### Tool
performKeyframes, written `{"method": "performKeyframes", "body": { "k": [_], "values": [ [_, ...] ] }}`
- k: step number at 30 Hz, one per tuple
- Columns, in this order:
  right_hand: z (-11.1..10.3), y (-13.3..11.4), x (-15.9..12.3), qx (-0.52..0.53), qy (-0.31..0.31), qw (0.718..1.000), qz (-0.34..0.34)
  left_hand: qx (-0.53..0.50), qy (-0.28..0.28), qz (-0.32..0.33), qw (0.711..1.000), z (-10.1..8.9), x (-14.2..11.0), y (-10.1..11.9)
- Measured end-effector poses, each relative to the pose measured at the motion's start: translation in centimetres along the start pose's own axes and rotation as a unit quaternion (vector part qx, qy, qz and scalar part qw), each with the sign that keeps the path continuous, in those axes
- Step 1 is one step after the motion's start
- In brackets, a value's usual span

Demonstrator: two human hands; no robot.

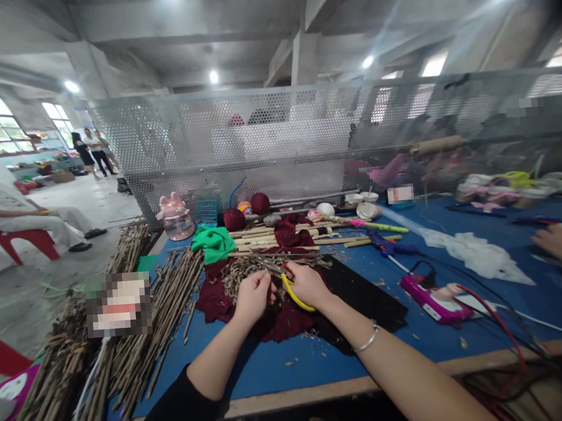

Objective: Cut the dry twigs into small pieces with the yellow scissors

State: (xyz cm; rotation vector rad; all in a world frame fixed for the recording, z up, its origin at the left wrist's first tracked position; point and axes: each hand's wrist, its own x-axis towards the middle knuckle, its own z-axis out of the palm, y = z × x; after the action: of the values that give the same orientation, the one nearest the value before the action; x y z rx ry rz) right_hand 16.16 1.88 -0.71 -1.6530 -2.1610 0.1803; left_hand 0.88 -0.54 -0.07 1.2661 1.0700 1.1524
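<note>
Yellow-handled scissors are gripped in my right hand, their blades pointing up and to the left. Just left of the blades, my left hand is closed in a pinch; whatever lies between its fingertips is too small to make out. Both hands are over a heap of short dried plant pieces. Under the heap spreads a dark red cloth, with a black sheet to its right.
Long dry stalks cover the table's left side. Behind the heap lie pale sticks, a green cloth and dark red balls. A glue gun and a purple power strip with cables sit right. Another person's hand is far right.
</note>
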Motion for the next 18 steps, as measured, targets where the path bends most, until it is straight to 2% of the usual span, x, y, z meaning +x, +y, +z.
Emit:
{"method": "performKeyframes", "body": {
  "k": [5,11,14,18],
  "values": [
    [0.55,0.17,0.24,0.010,-0.015,1.000,0.010,0.010,0.016,-0.009,1.000,-0.28,0.25,-0.27],
    [0.54,0.04,0.18,-0.015,-0.001,1.000,0.015,0.005,0.054,0.011,0.998,-0.59,0.53,-0.32],
    [0.21,-0.29,0.06,0.008,0.005,1.000,-0.008,-0.002,0.072,0.008,0.997,-0.69,0.63,-0.32],
    [-0.15,-0.66,0.01,0.035,0.021,0.998,-0.048,0.013,0.049,0.007,0.999,-0.70,0.61,-0.35]
  ]
}}
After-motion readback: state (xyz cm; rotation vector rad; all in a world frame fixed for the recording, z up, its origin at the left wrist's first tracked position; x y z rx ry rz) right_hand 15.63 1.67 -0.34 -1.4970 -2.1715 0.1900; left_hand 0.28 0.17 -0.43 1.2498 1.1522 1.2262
